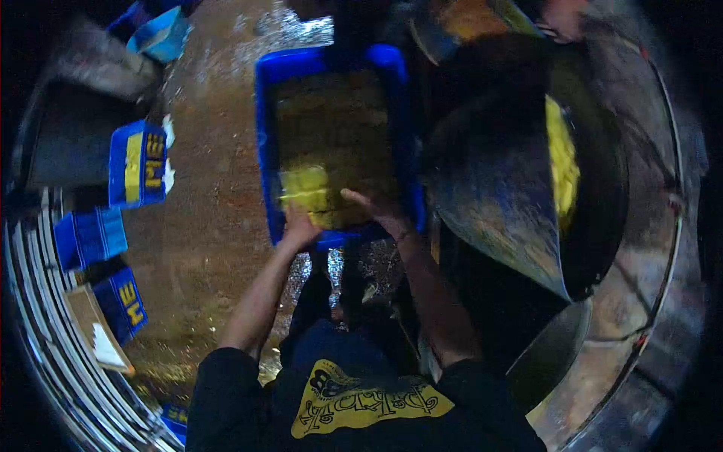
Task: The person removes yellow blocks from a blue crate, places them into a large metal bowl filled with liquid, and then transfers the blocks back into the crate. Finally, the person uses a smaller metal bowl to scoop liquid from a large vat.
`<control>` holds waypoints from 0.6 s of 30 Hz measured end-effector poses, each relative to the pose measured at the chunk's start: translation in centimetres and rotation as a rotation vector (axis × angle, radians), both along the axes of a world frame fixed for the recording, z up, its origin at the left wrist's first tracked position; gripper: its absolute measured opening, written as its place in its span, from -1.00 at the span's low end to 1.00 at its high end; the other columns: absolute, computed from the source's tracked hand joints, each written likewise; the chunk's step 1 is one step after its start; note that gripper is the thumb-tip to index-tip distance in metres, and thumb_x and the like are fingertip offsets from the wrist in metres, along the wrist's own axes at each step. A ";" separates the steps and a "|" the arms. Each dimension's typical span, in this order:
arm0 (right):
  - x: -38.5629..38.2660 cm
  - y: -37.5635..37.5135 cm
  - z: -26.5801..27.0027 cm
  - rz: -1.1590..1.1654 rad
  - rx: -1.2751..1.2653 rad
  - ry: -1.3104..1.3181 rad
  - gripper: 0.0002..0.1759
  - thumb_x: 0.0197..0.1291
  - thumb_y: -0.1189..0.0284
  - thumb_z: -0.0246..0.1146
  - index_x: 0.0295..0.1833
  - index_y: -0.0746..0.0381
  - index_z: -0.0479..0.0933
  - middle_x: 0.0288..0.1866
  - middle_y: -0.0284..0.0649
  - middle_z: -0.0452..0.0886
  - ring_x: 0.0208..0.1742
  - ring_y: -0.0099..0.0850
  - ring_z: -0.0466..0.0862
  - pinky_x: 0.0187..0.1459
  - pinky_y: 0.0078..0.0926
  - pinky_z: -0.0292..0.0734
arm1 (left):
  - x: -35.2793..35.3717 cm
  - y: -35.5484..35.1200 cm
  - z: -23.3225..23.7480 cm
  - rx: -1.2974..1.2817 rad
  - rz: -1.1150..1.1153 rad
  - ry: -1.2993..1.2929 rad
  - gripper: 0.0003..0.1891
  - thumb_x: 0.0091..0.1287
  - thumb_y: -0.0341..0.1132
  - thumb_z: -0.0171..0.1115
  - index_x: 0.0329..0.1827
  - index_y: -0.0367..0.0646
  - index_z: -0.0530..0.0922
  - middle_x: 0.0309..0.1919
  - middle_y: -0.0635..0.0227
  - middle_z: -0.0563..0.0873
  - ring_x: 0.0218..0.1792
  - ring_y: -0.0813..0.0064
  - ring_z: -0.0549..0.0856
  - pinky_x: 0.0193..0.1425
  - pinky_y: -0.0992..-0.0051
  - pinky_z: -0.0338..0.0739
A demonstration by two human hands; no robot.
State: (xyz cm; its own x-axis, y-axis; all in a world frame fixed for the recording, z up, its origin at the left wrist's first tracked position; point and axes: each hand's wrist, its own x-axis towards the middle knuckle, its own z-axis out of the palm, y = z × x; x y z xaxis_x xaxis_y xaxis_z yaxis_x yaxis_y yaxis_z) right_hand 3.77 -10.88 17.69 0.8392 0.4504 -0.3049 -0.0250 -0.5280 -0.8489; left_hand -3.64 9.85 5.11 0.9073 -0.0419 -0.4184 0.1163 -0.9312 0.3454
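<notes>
Black shirt [354, 399] with a yellow print fills the near edge. Both bare forearms run away from it toward the far side.

Left hand [301, 226]: sits at the near rim of the blue crate [263, 135], left of centre. Back of the hand faces the camera and the picture is blurred. I cannot tell whether the fingers wrap the rim or lie flat on it.

Right hand [379, 212]: just right of the left hand, over the near part of the crate. Fingers are stretched out and slightly spread, pointing far-left and resting on or just above the contents. It is not pinching anything.

Crate: rectangular, its long axis running near to far, in line with the arms. It stands on the wet floor [211, 218], with its near short wall touching or just under both hands.

Yellow lump [307, 188]: inside the crate, in the near-left corner. It lies just beyond the left hand and to the left of the right fingertips. The left hand is the nearer one. The rest of the crate's fill looks dark and yellowish, and the detail is unclear.

Room: bare floor to the left of the crate. On the right it is tight, with the large metal pan [489, 196] close beside the crate's right wall. The pan is tilted, with yellow material [562, 162] on its far right side.

Far left: blue cartons [138, 163] with yellow lettering, well apart from the hands.
</notes>
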 end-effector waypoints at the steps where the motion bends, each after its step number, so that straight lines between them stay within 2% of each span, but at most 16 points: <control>1: -1.4 -1.3 3.4 -0.054 -0.005 -0.012 -0.45 0.17 0.08 0.15 0.11 0.27 0.46 0.14 -0.09 0.49 0.16 -0.25 0.47 0.18 -0.38 0.32 | 0.5 0.5 -1.7 0.046 -0.104 0.082 -0.28 0.09 -0.01 0.18 0.23 -0.36 0.30 0.31 -0.28 0.12 0.37 -0.14 0.03 0.38 0.09 0.08; 3: -5.5 -4.1 8.8 -0.361 0.102 0.287 -0.49 0.17 0.14 0.19 0.11 0.28 0.44 0.08 -0.13 0.52 0.12 -0.36 0.49 0.16 -0.40 0.35 | 2.5 0.8 -0.5 0.013 -0.218 0.259 -0.21 0.06 -0.02 0.22 0.28 -0.37 0.21 0.27 -0.32 0.17 0.34 -0.16 0.11 0.39 0.12 0.07; 4: -8.2 -5.8 8.8 -0.453 0.357 0.384 -0.47 0.16 0.17 0.22 0.15 0.28 0.40 0.08 -0.10 0.52 0.13 -0.37 0.49 0.18 -0.41 0.35 | 3.8 2.0 -1.9 -0.107 -0.067 0.430 -0.18 0.04 -0.04 0.25 0.29 -0.37 0.19 0.24 -0.33 0.20 0.32 -0.15 0.15 0.39 0.13 0.06; 5: -11.0 -8.1 10.7 -0.551 0.364 0.353 -0.47 0.16 0.17 0.22 0.15 0.28 0.40 0.08 -0.10 0.52 0.13 -0.37 0.49 0.18 -0.41 0.35 | 4.9 1.3 -2.9 -0.211 0.080 0.612 -0.15 0.02 -0.06 0.29 0.30 -0.37 0.16 0.22 -0.34 0.24 0.30 -0.14 0.19 0.39 0.15 0.05; 6: -13.8 -10.0 13.6 -0.534 0.356 0.255 -0.46 0.17 0.20 0.22 0.19 0.25 0.37 0.07 -0.13 0.51 0.11 -0.38 0.50 0.16 -0.44 0.38 | 5.1 -2.0 -1.9 -0.195 -0.026 0.614 -0.15 0.02 -0.06 0.29 0.30 -0.37 0.16 0.22 -0.34 0.24 0.30 -0.14 0.19 0.39 0.15 0.05; 7: -16.5 -12.0 16.3 -0.516 0.335 0.164 -0.45 0.17 0.23 0.22 0.23 0.22 0.34 0.06 -0.15 0.51 0.09 -0.39 0.51 0.14 -0.47 0.41 | 5.1 -5.1 0.2 -0.160 -0.031 0.150 -0.19 0.03 -0.09 0.29 0.29 -0.34 0.18 0.22 -0.24 0.25 0.29 -0.07 0.20 0.37 0.16 0.07; 9: -23.1 -16.7 20.6 -0.644 0.389 0.083 -0.43 0.14 0.22 0.24 0.21 0.27 0.34 0.05 -0.12 0.51 0.10 -0.35 0.50 0.15 -0.42 0.39 | 4.8 -11.1 6.3 -0.203 -0.006 -0.768 -0.27 0.06 -0.13 0.30 0.25 -0.30 0.23 0.22 -0.04 0.27 0.27 0.07 0.24 0.33 0.17 0.13; 10: -26.6 -19.0 22.8 -0.661 0.446 0.019 -0.40 0.11 0.22 0.26 0.19 0.32 0.34 0.05 -0.09 0.50 0.12 -0.32 0.49 0.16 -0.37 0.37 | 4.6 -15.7 11.5 -0.374 -0.085 -0.835 -0.33 0.10 -0.18 0.28 0.24 -0.27 0.24 0.23 0.03 0.25 0.26 0.13 0.24 0.31 0.20 0.16; 11: -30.3 -20.5 25.3 -0.852 0.901 -0.050 -0.38 0.05 0.31 0.30 0.18 0.39 0.32 0.07 -0.06 0.47 0.12 -0.27 0.48 0.15 -0.33 0.39 | 3.3 -21.1 18.3 -0.542 -0.151 -0.892 -0.39 0.14 -0.24 0.26 0.23 -0.25 0.25 0.23 0.09 0.23 0.25 0.19 0.25 0.28 0.23 0.20; 12: -33.4 -23.7 27.6 -0.872 0.970 -0.133 -0.33 0.04 0.23 0.29 0.17 0.43 0.31 0.12 -0.02 0.43 0.13 -0.24 0.48 0.14 -0.30 0.40 | 0.8 -26.5 26.3 -0.749 -0.214 -0.883 -0.44 0.16 -0.30 0.24 0.21 -0.25 0.27 0.21 0.12 0.27 0.22 0.23 0.28 0.26 0.27 0.23; 13: -36.4 -25.9 28.7 -1.030 0.750 -0.190 -0.32 0.03 0.15 0.29 0.14 0.41 0.35 0.09 -0.04 0.46 0.11 -0.26 0.50 0.12 -0.31 0.41 | -2.6 -31.4 33.2 -0.953 -0.269 -0.867 -0.50 0.18 -0.36 0.22 0.18 -0.26 0.30 0.19 0.14 0.31 0.20 0.28 0.32 0.23 0.32 0.25; 14: -39.3 -28.2 30.9 -1.175 0.596 -0.252 -0.41 0.05 0.20 0.30 0.09 0.40 0.40 0.07 -0.06 0.49 0.09 -0.27 0.52 0.10 -0.34 0.43 | -6.0 -35.5 36.9 -1.189 -0.321 -0.722 -0.54 0.18 -0.38 0.21 0.13 -0.26 0.33 0.12 0.16 0.37 0.15 0.31 0.37 0.19 0.36 0.29; 15: -41.6 -30.2 31.5 -1.290 0.593 -0.399 -0.57 0.06 0.39 0.30 0.02 0.37 0.45 0.03 -0.08 0.52 0.04 -0.32 0.55 0.03 -0.40 0.47 | -9.0 -38.8 39.3 -1.409 -0.361 -0.561 -0.59 0.18 -0.39 0.21 0.08 -0.26 0.35 0.06 0.19 0.44 0.11 0.34 0.41 0.14 0.40 0.33; 17: -46.3 -34.9 29.3 -1.491 0.364 -0.309 -0.63 0.12 0.42 0.24 0.03 0.35 0.45 0.01 -0.12 0.53 -0.01 -0.35 0.58 -0.07 -0.45 0.51 | -13.0 -45.8 40.7 -1.432 -0.928 -0.441 -0.66 0.17 -0.43 0.20 0.02 -0.23 0.39 -0.09 0.22 0.54 0.00 0.36 0.51 0.09 0.41 0.38; 18: -48.4 -36.8 26.8 -1.394 0.353 -0.297 -0.62 0.13 0.41 0.23 0.05 0.33 0.43 -0.01 -0.13 0.55 -0.02 -0.37 0.58 -0.11 -0.45 0.53 | -16.0 -48.9 40.2 -1.355 -1.081 -0.304 -0.68 0.16 -0.45 0.20 -0.02 -0.20 0.39 -0.14 0.20 0.56 -0.04 0.35 0.55 0.06 0.42 0.41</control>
